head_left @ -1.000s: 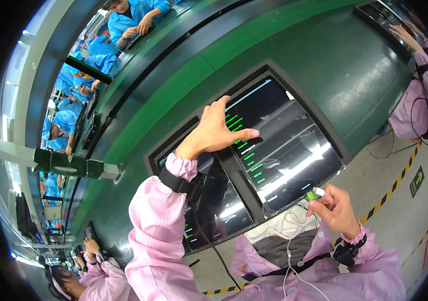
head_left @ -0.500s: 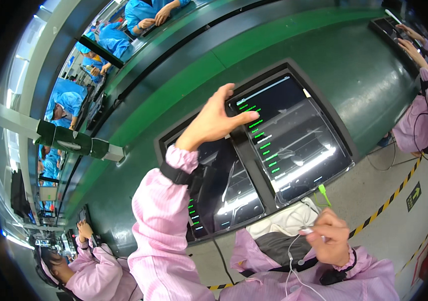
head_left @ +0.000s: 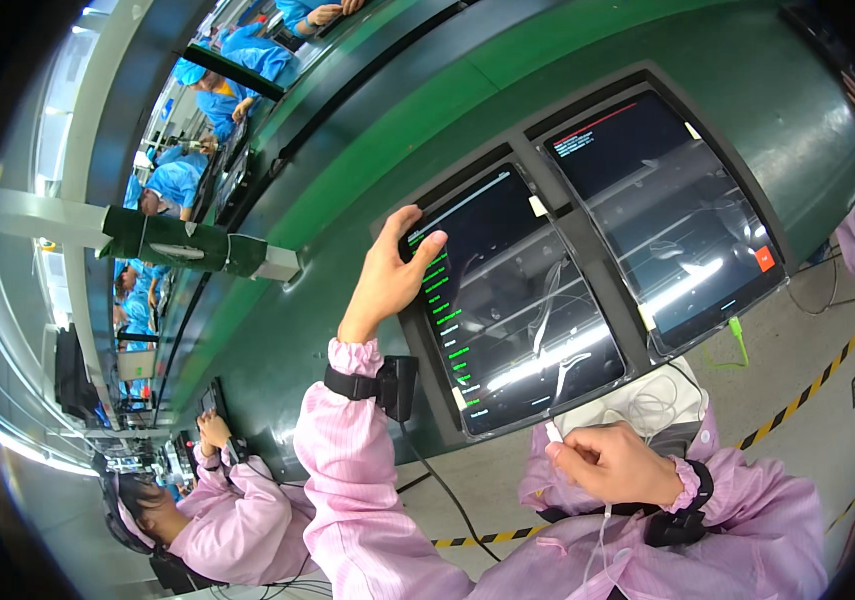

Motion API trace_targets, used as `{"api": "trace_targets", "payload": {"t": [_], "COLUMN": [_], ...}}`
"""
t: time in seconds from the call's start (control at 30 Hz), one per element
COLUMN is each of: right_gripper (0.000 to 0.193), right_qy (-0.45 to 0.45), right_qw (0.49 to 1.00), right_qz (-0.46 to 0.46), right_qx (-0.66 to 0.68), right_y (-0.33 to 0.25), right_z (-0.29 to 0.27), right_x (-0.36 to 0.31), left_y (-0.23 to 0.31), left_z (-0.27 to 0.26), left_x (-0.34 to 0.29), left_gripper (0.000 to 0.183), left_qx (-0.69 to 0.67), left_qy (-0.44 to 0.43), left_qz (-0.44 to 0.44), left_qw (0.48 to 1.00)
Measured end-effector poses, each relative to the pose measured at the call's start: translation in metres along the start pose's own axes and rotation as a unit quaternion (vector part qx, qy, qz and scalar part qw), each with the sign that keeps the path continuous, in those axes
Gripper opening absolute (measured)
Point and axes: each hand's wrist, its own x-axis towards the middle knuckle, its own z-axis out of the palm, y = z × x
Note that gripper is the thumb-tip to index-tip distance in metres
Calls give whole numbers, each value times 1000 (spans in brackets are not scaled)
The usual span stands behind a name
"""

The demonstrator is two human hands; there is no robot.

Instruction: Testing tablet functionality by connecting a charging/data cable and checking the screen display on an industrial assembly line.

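Two black tablets lie side by side in a dark grey tray. On the left tablet is a list of mostly green lines. The right tablet shows red and pale text with a red square low on its screen. My left hand is open over the left tablet's upper left edge, thumb above the screen; contact is unclear. Below that tablet's near edge, my right hand pinches the white plug of a thin white cable. The plug points at the edge; I cannot tell whether it touches.
A bright green plug with its cord sits by the right tablet's near edge. White cable coils lie at my lap. A green-wrapped post rises at left. Co-workers in pink sit at both sides; others in blue work across the green bench.
My left hand has gone from the right tablet to the left one. My right hand has brought the plug to the left tablet's near edge. The right tablet's list has given way to red text.
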Motion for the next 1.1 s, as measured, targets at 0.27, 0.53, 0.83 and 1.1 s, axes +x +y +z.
{"api": "trace_targets", "payload": {"t": [0.27,0.53,0.83,1.1], "right_gripper": [28,26,25,23], "right_qy": [21,40,68,72], "right_qw": [999,999,997,997], "right_qz": [4,13,-40,28], "right_qx": [25,4,-18,15], "right_y": [5,4,4,4], "right_z": [8,10,10,17], "right_x": [7,7,9,11], "left_y": [-9,-7,-4,-1], "left_z": [2,1,1,-1], "left_x": [-1,-3,-5,-6], "left_gripper": [59,53,51,72], "left_qx": [-47,-25,8,-6], "left_qy": [-7,-20,-15,-36], "left_qz": [-10,-7,-8,-1], "left_qw": [999,999,1000,999]}}
